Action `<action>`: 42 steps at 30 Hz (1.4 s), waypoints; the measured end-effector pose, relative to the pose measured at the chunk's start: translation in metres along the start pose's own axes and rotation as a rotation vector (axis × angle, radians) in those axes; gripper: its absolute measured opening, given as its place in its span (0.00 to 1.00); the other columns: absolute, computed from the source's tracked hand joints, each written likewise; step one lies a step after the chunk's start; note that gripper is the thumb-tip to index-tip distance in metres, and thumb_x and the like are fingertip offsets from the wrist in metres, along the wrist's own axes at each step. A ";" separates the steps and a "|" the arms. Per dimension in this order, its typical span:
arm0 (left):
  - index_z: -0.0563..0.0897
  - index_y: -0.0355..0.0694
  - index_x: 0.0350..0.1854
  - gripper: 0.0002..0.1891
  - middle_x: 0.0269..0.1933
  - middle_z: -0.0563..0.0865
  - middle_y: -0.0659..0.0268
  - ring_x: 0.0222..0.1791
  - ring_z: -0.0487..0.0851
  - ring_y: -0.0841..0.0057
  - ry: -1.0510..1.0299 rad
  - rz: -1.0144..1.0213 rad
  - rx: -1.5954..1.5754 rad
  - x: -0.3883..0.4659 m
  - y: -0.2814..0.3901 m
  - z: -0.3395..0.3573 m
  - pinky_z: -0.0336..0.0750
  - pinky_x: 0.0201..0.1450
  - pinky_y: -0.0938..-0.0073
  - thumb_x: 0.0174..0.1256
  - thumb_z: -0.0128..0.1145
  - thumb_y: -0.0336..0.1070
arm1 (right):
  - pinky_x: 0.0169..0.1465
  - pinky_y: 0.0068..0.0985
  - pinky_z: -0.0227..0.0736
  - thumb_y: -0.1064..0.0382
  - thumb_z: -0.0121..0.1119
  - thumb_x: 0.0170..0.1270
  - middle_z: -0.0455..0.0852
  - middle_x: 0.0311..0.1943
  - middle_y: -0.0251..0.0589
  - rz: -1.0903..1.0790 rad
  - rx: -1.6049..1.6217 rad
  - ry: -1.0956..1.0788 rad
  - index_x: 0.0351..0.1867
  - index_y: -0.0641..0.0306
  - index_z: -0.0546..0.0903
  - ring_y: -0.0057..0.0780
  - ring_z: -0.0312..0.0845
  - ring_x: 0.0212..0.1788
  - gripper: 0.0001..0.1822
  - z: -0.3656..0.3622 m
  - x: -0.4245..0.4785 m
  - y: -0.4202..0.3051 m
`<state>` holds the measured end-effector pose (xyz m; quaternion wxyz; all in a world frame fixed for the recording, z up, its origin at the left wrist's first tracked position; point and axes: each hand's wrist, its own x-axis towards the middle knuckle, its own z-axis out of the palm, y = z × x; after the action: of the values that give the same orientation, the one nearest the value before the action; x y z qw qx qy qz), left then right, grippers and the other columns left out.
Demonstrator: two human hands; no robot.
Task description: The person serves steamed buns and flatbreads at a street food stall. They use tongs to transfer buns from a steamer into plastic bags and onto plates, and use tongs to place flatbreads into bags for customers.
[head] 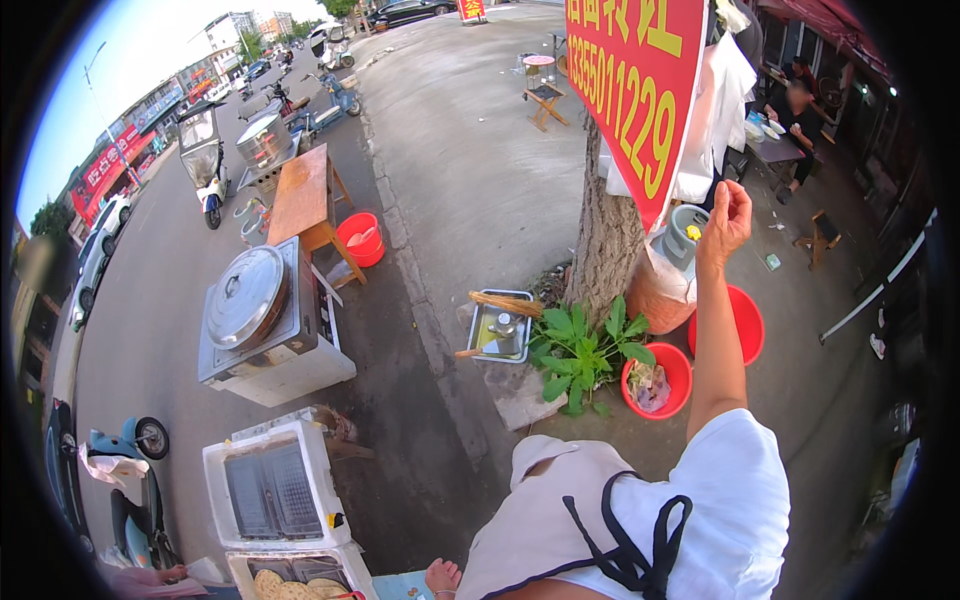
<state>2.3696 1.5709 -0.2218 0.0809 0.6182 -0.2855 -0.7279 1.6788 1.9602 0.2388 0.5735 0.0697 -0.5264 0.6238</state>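
Observation:
My right arm stretches forward, with my right hand (pixel 726 221) raised near the lower edge of white plastic bags (pixel 716 120). Its fingers are bent together; whether they touch a bag cannot be told. The bags hang beside a tree trunk (pixel 606 217), partly behind a red sign (pixel 637 90) with yellow writing. At the bottom edge my left hand (pixel 442 576), fingers curled and nothing visible in it, is by a light-blue surface (pixel 401 586). Left of it is a white foam box (pixel 360 574) with flatbreads (pixel 300 585). Its hinged-up-looking section (pixel 270 480) shows dark panels.
A stove unit (pixel 277 375) carries a large lidded pan (pixel 244 296). Beyond stands a wooden table (pixel 300 187) beside a red bucket (pixel 360 238). A metal tray (pixel 499 326), leafy plant (pixel 577 349), red bins (pixel 675 375) and gas cylinder (pixel 682 232) surround the tree. A person (pixel 795 112) sits at right.

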 end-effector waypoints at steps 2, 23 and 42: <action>0.78 0.43 0.49 0.11 0.35 0.84 0.62 0.32 0.83 0.68 0.097 0.190 0.242 -0.018 0.030 0.053 0.80 0.33 0.63 0.72 0.50 0.41 | 0.35 0.15 0.67 0.60 0.66 0.64 0.81 0.36 0.30 -0.094 -0.253 -0.069 0.49 0.61 0.84 0.12 0.68 0.29 0.14 -0.002 0.038 0.004; 0.76 0.40 0.56 0.23 0.50 0.81 0.58 0.49 0.81 0.67 0.164 0.872 0.406 -0.182 0.088 0.148 0.76 0.54 0.69 0.59 0.64 0.39 | 0.44 0.23 0.71 0.64 0.54 0.69 0.83 0.37 0.31 1.283 0.233 -2.321 0.45 0.65 0.79 0.19 0.76 0.39 0.09 -0.032 -0.407 -0.067; 0.80 0.44 0.48 0.20 0.41 0.87 0.61 0.38 0.86 0.60 1.140 1.013 0.250 -0.383 -0.053 -0.011 0.80 0.40 0.64 0.49 0.62 0.24 | 0.52 0.31 0.74 0.66 0.71 0.48 0.85 0.44 0.47 -0.256 1.782 -2.934 0.56 0.64 0.77 0.39 0.82 0.45 0.30 -0.188 -0.533 -0.526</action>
<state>2.4779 1.7913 0.0769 0.4681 0.6960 -0.5279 -0.1338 2.3680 1.6455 0.0921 0.5193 -0.8475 0.0801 -0.0749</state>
